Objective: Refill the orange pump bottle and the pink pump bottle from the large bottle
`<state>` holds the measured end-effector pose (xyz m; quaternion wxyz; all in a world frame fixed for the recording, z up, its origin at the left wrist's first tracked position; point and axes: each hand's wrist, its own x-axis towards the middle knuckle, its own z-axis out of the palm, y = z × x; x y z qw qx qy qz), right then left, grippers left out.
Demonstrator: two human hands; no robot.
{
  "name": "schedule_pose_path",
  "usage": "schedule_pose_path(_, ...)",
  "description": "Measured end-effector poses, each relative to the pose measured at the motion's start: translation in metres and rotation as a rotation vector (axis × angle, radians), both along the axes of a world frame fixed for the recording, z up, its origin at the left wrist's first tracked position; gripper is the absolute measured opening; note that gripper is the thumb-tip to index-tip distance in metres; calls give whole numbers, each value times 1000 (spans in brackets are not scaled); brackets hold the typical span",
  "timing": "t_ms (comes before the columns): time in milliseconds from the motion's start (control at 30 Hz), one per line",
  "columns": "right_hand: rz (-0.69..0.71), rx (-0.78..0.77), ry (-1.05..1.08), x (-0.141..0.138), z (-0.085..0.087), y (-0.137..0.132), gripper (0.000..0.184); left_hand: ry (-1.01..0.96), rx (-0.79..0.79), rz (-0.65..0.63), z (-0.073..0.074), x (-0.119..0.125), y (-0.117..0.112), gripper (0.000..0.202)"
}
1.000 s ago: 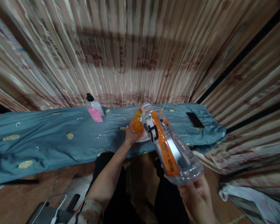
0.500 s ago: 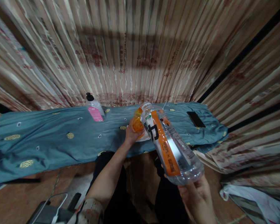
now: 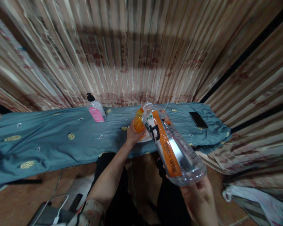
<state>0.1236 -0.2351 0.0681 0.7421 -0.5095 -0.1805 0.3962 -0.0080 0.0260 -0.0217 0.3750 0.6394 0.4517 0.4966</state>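
My right hand [image 3: 199, 197] is wrapped around the base end of a large clear plastic bottle [image 3: 188, 153] with an orange and white label. The bottle is tilted, its uncapped mouth pointing away from me and to the left. Just left of its neck, my left hand [image 3: 133, 135] grips an orange see-through bottle [image 3: 139, 122]. The big bottle's neck partly covers the orange one, so I cannot tell whether the two touch. Something white [image 3: 145, 137] lies behind the hands, mostly hidden.
A teal patterned cloth [image 3: 54, 131] covers the long table. On it stand a clear bottle with a pink label and black cap [image 3: 96, 112] and, at the right, a black phone [image 3: 198, 120]. Striped curtains [image 3: 141, 56] hang behind. A grey device with a white cable [image 3: 58, 215] sits lower left.
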Motion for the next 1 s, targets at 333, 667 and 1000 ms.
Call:
schedule_pose_path(333,4,-23,-11,1,0,2,65,13,-6,10,-1,0,0,73)
schedule_pose_path(667,21,12,-34,-1,2,0,63,-30,4,11,1,0,-1,73)
schedule_pose_path(1000,13,-5,-23,0,2,1,61,14,-32,7,7,-1,-4,72)
